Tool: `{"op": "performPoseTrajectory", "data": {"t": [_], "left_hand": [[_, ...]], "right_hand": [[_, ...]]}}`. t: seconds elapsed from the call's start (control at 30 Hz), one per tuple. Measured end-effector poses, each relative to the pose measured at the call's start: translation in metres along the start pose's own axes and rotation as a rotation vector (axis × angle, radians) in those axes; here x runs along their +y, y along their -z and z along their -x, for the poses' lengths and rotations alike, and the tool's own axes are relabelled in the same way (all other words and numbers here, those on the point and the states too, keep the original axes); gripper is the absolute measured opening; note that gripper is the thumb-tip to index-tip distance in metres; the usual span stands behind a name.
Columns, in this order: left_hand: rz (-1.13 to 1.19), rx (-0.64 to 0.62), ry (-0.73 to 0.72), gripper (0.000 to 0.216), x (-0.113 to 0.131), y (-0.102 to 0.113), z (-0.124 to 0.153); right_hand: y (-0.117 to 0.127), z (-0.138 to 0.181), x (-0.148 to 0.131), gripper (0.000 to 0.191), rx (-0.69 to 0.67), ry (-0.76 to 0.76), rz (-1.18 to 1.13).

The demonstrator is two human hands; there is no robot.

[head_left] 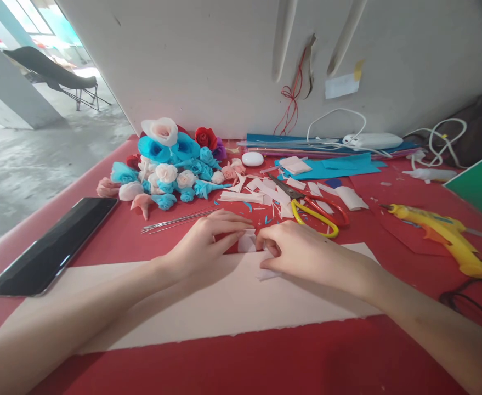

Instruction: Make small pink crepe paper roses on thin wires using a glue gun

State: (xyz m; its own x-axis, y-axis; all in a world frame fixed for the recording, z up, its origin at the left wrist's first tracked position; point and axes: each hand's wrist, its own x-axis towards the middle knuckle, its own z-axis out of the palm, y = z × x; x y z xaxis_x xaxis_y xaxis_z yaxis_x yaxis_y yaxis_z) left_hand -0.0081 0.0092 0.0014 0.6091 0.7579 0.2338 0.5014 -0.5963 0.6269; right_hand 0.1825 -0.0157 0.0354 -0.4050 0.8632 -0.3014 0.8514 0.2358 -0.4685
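Note:
My left hand (220,233) is in front of the flower pile, its fingers bent and the fingertips closed at the edge of a small pale pink paper piece (247,242). Facing it, my right hand (296,244) has its fingers curled in and its thumb against another bit of pale paper (268,269); the fingers partly hide what lies between them. Under both wrists lies a large pale pink paper sheet (208,307). Just beyond my right hand, scissors (312,211) with one yellow and one red handle rest on paper scraps (261,189).
Blue, white, pink and red paper flowers (166,175) are heaped at the back left. A black phone (55,247) lies left, thin wires (175,220) nearby. A yellow glue gun (442,230) is at right. Blue paper (339,167) and a white power strip (372,141) are behind.

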Motion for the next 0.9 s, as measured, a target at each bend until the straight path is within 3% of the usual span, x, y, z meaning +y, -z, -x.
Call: {"op": "performPoseTrajectory", "data": {"t": [0.13,0.53,0.9], "left_hand": [[-0.027,0.040,-0.044,0.023,-0.0005,0.0002,0.0001],[-0.146,-0.048,-0.124,0.024,-0.0029,-0.0001,0.0018],[-0.145,-0.003,-0.158,0.023,-0.0003,0.0028,0.0025]], "right_hand": [[0.0003,0.0004,-0.0004,0.014,0.001,0.003,-0.001],[-0.0038,-0.0013,0.0036,0.009,0.022,0.011,0.013],[-0.0011,0.0006,0.0009,0.010,0.024,0.013,0.018]]}}
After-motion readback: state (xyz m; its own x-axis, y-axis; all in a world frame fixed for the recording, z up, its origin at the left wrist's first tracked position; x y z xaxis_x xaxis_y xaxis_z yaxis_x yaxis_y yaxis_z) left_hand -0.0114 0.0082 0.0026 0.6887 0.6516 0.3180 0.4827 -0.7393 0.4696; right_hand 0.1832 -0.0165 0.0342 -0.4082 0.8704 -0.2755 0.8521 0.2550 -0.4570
